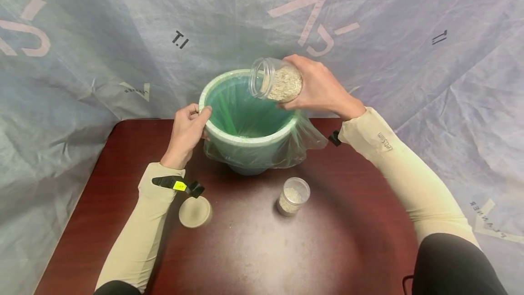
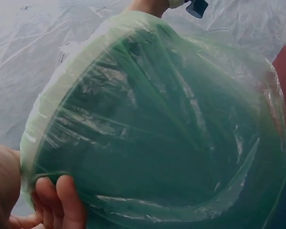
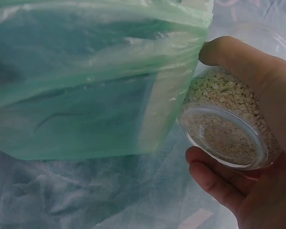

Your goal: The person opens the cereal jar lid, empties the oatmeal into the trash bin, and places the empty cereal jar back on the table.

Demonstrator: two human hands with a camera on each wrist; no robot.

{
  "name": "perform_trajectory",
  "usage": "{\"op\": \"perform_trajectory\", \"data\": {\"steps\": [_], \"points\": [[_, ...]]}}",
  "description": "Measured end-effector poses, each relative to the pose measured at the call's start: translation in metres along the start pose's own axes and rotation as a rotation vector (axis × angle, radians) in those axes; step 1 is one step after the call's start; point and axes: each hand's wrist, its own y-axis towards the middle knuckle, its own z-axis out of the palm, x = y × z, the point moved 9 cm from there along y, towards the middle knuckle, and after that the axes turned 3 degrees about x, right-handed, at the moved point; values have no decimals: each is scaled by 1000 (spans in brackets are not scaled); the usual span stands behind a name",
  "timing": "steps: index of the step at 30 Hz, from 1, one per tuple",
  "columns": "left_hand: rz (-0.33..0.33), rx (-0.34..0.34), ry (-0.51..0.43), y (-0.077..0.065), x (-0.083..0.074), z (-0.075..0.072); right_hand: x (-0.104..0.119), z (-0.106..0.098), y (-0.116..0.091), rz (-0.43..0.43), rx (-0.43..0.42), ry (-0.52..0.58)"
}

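A teal bin (image 1: 247,142) with a pale rim stands on the table, lined with a thin green plastic bag (image 2: 148,119) folded over its edge. My left hand (image 1: 186,131) grips the rim on the left, thumb on top and fingers outside against the bag. My right hand (image 1: 319,83) holds a clear jar (image 1: 280,78) of pale oat-like flakes (image 3: 229,98) above the right side of the bin. The jar lies tilted nearly sideways, its uncovered mouth toward the bin's inside. In the right wrist view, the jar's round base (image 3: 224,138) shows between thumb and fingers.
A smaller clear container (image 1: 294,195), partly filled with similar flakes, stands on the dark red table (image 1: 229,258) in front of the bin. A round beige lid (image 1: 195,212) lies near my left forearm. Grey printed sheeting (image 1: 143,22) hangs behind and at both sides.
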Motion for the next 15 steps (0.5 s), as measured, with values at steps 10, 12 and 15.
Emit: {"op": "perform_trajectory", "data": {"steps": [10,12,15], "points": [[-5,2,7,-3,0,-4,8,-4,0,-39,9,-64],[-4,2,10,-3,0,-4,8,-5,0,-44,8,-64],[-6,-1,9,-4,-1,-5,9,-5,0,-43,8,-69]]}}
